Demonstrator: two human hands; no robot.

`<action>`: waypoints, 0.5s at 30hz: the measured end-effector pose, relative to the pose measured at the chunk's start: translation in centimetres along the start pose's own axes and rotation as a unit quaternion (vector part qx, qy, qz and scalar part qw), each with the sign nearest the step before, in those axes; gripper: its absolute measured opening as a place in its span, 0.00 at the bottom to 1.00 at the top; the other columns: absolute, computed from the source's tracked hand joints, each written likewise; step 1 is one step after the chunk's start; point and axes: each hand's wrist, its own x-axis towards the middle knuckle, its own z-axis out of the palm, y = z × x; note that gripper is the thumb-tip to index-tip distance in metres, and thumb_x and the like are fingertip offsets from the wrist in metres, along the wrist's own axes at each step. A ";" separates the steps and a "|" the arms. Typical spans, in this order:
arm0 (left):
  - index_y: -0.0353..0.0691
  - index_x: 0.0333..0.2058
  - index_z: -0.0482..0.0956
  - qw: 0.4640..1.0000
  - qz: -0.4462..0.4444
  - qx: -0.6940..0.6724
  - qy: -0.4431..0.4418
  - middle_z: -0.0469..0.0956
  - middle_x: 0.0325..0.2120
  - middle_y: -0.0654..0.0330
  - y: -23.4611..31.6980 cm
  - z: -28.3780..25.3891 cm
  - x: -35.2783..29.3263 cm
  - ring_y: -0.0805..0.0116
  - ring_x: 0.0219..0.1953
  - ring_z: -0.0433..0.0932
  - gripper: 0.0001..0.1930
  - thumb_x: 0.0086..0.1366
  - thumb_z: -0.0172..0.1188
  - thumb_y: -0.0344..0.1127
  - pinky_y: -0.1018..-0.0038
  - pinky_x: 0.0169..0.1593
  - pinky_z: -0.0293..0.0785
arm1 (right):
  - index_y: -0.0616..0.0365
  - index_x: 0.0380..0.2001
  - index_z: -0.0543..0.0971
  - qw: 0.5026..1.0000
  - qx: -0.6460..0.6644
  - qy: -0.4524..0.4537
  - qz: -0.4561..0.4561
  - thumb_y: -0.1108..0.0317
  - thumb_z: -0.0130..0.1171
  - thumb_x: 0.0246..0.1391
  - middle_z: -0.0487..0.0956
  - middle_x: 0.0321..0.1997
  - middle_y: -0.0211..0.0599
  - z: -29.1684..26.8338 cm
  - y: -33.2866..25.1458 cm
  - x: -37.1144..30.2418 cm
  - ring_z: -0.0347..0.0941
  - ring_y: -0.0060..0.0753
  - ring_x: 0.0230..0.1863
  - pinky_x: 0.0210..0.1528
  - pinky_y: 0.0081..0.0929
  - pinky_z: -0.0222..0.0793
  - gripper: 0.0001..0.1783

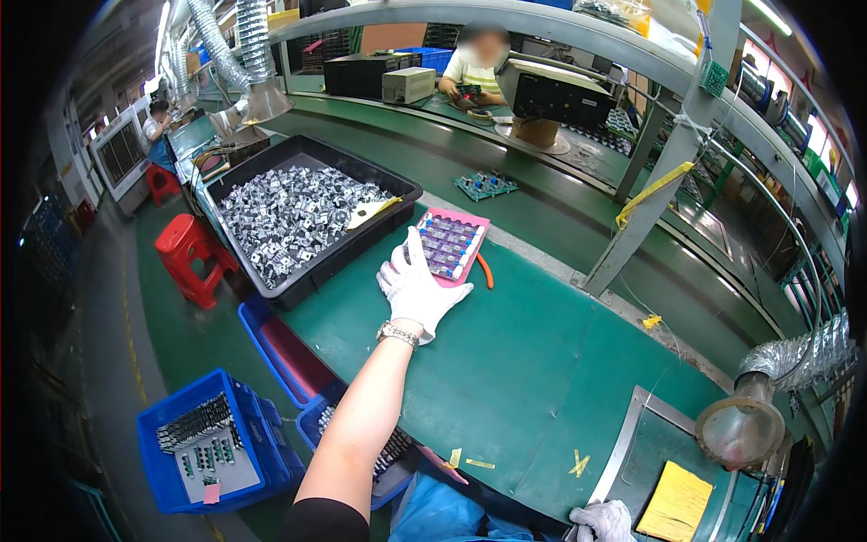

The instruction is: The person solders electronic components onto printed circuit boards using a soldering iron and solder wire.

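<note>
Our left grip [420,285], spread, perhaps steadies the pink tray [470,218] near the desk [515,370] edge farthest away; right grip [602,521] we can't tell.

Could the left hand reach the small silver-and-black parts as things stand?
Probably yes: the white-gloved left hand is near the rectangular black plastic tray, whose open top leaves most small silver-and-black parts uncovered behind its rim.

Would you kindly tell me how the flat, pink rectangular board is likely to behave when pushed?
The board looks straight-edged and unbent, so it seems stiff. Being low and broad, it probably won't tip. Its rows of small parts might shift if jolted.
</note>
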 end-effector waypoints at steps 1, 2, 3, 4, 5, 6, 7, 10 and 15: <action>0.46 0.70 0.41 1.000 0.003 -0.002 0.005 0.57 0.61 0.43 -0.1 0.1 0.0 0.42 0.60 0.59 0.67 0.38 0.74 0.64 0.49 0.65 0.53 | 0.54 0.37 0.81 1.000 -0.001 -0.008 0.006 0.82 0.58 0.47 0.77 0.27 0.40 0.0 0.1 -0.2 0.71 0.46 0.29 0.31 0.38 0.63 0.14; 0.46 0.70 0.41 1.000 0.006 -0.005 0.009 0.57 0.61 0.43 -0.1 0.1 0.0 0.42 0.60 0.59 0.68 0.38 0.74 0.64 0.49 0.64 0.53 | 0.54 0.37 0.81 1.000 0.001 -0.007 0.007 0.82 0.58 0.47 0.77 0.27 0.40 -0.1 0.0 -0.2 0.71 0.46 0.29 0.31 0.38 0.63 0.14; 0.46 0.70 0.41 1.000 0.008 -0.002 0.009 0.57 0.61 0.43 -0.1 0.2 -0.1 0.42 0.60 0.59 0.68 0.38 0.74 0.64 0.49 0.64 0.53 | 0.54 0.36 0.81 1.000 0.000 -0.014 0.014 0.82 0.58 0.47 0.77 0.26 0.40 -0.2 -0.1 -0.2 0.71 0.45 0.28 0.31 0.38 0.63 0.14; 0.46 0.71 0.41 1.000 0.008 -0.005 0.009 0.57 0.61 0.43 -0.1 0.2 -0.1 0.42 0.60 0.59 0.67 0.38 0.74 0.64 0.49 0.64 0.53 | 0.54 0.36 0.81 1.000 -0.001 -0.021 0.021 0.82 0.58 0.47 0.77 0.25 0.40 -0.2 -0.1 -0.2 0.70 0.45 0.28 0.31 0.38 0.63 0.13; 0.46 0.71 0.41 1.000 0.009 -0.008 0.010 0.57 0.61 0.43 -0.1 0.2 0.0 0.42 0.60 0.59 0.67 0.39 0.74 0.64 0.49 0.64 0.53 | 0.54 0.35 0.81 0.999 0.004 -0.024 0.025 0.82 0.58 0.47 0.76 0.25 0.40 -0.2 -0.2 -0.2 0.70 0.45 0.28 0.31 0.38 0.63 0.13; 0.46 0.71 0.41 1.000 0.010 -0.007 0.010 0.57 0.61 0.43 0.0 0.2 0.0 0.42 0.60 0.59 0.67 0.39 0.74 0.64 0.49 0.64 0.53 | 0.54 0.35 0.81 0.999 0.006 -0.023 0.026 0.82 0.58 0.47 0.76 0.25 0.40 -0.2 -0.2 -0.2 0.70 0.45 0.28 0.31 0.38 0.63 0.13; 0.47 0.71 0.41 1.000 0.009 -0.007 0.007 0.56 0.61 0.43 0.0 0.2 0.0 0.42 0.60 0.59 0.67 0.39 0.74 0.64 0.49 0.64 0.53 | 0.54 0.36 0.81 0.999 0.008 -0.021 0.026 0.82 0.58 0.47 0.76 0.24 0.40 -0.3 -0.2 -0.2 0.70 0.45 0.28 0.31 0.38 0.63 0.13; 0.47 0.71 0.41 1.000 0.009 -0.008 0.006 0.56 0.60 0.43 0.0 0.1 -0.1 0.42 0.59 0.59 0.67 0.39 0.74 0.63 0.50 0.64 0.53 | 0.54 0.36 0.81 0.999 0.013 -0.024 0.029 0.82 0.57 0.47 0.76 0.24 0.39 -0.5 -0.3 -0.1 0.70 0.45 0.27 0.32 0.38 0.63 0.13; 0.48 0.71 0.40 1.000 0.007 -0.005 0.007 0.57 0.60 0.44 0.0 0.1 -0.1 0.42 0.59 0.59 0.67 0.39 0.75 0.62 0.50 0.64 0.53 | 0.54 0.36 0.81 0.999 0.017 -0.025 0.010 0.82 0.57 0.47 0.77 0.25 0.39 -0.4 0.0 -0.2 0.71 0.45 0.28 0.32 0.38 0.64 0.14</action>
